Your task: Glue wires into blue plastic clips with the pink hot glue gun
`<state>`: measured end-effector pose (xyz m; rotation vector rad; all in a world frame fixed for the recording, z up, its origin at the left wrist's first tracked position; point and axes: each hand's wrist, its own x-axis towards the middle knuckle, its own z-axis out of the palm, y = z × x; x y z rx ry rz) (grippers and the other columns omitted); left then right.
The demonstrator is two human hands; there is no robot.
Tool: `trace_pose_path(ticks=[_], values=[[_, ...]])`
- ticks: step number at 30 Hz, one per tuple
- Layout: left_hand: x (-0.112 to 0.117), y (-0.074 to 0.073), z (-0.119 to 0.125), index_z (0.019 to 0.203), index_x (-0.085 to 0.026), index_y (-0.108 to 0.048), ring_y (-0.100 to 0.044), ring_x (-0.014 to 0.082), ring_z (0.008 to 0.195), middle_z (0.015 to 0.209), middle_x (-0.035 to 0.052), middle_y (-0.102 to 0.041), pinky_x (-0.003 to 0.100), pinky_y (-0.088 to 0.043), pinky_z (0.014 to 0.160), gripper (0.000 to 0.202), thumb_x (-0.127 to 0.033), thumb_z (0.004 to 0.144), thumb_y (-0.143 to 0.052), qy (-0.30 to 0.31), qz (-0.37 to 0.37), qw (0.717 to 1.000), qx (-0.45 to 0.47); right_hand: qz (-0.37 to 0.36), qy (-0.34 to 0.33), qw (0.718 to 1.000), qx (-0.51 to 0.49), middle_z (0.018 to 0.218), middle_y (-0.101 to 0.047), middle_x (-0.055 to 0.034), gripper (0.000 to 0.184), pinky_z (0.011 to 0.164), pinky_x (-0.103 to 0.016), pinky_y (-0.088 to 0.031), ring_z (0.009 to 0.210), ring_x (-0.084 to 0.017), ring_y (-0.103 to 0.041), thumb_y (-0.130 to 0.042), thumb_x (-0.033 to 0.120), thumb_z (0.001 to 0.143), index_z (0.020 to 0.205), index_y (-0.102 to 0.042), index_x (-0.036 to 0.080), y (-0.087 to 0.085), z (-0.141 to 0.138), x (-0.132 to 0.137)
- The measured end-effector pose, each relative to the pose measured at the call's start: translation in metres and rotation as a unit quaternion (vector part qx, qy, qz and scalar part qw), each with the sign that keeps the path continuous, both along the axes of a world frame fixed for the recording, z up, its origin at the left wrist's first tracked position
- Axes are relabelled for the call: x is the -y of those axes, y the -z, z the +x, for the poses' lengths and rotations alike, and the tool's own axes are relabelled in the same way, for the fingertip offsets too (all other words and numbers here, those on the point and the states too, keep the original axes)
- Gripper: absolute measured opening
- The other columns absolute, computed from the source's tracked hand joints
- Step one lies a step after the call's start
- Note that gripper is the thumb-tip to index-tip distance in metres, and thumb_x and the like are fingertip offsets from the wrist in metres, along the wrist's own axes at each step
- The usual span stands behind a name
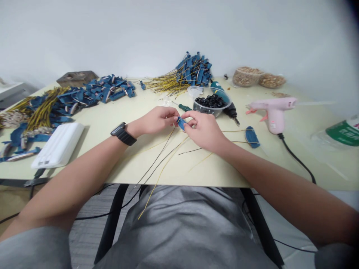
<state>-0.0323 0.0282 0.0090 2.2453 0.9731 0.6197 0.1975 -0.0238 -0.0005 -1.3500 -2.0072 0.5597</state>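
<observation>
Between the two hands, a small blue piece [181,123] sits tilted, pinched in a narrow grip just above the pale tabletop [157,157]. The left hand [157,120] closes on it from one side and the right hand [203,130] from the other, their fingertips [187,122] meeting at the piece and covering part of it. Neither hand is spread wide. Thin black and yellow wires [164,160] run from the grip down across the table and over its near edge.

Just right of the grip, past the right hand, a second blue piece [251,137] lies flat on the table with wires trailing from it. Straight ahead of the hands are a green-handled screwdriver [185,107] and a clear bowl of small black pieces [211,102]. Further right of the grip stands a pink glue gun [273,112], its black cord [297,158] dropping toward the near edge. Beyond the bowl, a heap of blue pieces with yellow wires [193,71] rises, and left of the grip more such bundles [84,95] spread along the table. A white box [57,140] lies beside them, near the black watch [123,133] on the left wrist.
</observation>
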Motion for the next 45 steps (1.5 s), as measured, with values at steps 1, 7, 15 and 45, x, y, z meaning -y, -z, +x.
trace_pose_path(ticks=[1, 7, 15, 45], values=[[0.000, 0.000, 0.000, 0.100, -0.017, -0.074, -0.065, 0.0164, 0.086, 0.095, 0.0043, -0.077, 0.032, -0.046, 0.082, 0.021, -0.034, 0.104, -0.063, 0.000, -0.001, 1.000, 0.002, 0.001, -0.001, 1.000, -0.001, 0.087, -0.086, -0.0036, 0.030, 0.075, -0.031, -0.047, 0.067, -0.019, -0.070, -0.073, 0.014, 0.100, 0.128, -0.084, 0.018, 0.000, 0.000, 0.000], [0.001, -0.001, 0.000, 0.101, -0.017, -0.074, -0.065, 0.0170, 0.086, 0.095, 0.0044, -0.076, 0.032, -0.046, 0.082, 0.020, -0.034, 0.103, -0.063, -0.005, -0.009, 1.000, -0.002, -0.003, -0.004, 1.000, -0.009, 0.090, -0.087, -0.0048, 0.030, 0.080, -0.033, -0.051, 0.077, -0.022, -0.079, -0.073, 0.014, 0.100, 0.128, -0.084, 0.018, 0.001, 0.000, -0.001], [-0.001, -0.001, -0.001, 0.100, -0.018, -0.076, -0.069, 0.0183, 0.086, 0.096, 0.0060, -0.080, 0.033, -0.051, 0.083, 0.021, -0.036, 0.102, -0.065, -0.010, -0.033, 0.999, 0.013, -0.009, 0.007, 1.000, -0.004, 0.094, -0.088, -0.0053, 0.030, 0.087, -0.035, -0.056, 0.086, -0.024, -0.083, -0.078, 0.021, 0.101, 0.130, -0.085, 0.020, 0.000, -0.001, 0.000], [-0.031, 0.007, -0.030, 0.102, -0.018, -0.081, -0.066, 0.0194, 0.089, 0.097, 0.0064, -0.080, 0.036, -0.052, 0.094, 0.029, -0.044, 0.097, -0.070, -0.040, -0.039, 0.998, 0.001, 0.009, 0.022, 0.999, -0.026, 0.106, -0.087, -0.0075, 0.030, 0.092, -0.036, -0.056, 0.091, -0.024, -0.079, -0.072, 0.015, 0.098, 0.125, -0.085, 0.017, -0.001, 0.002, -0.002]])
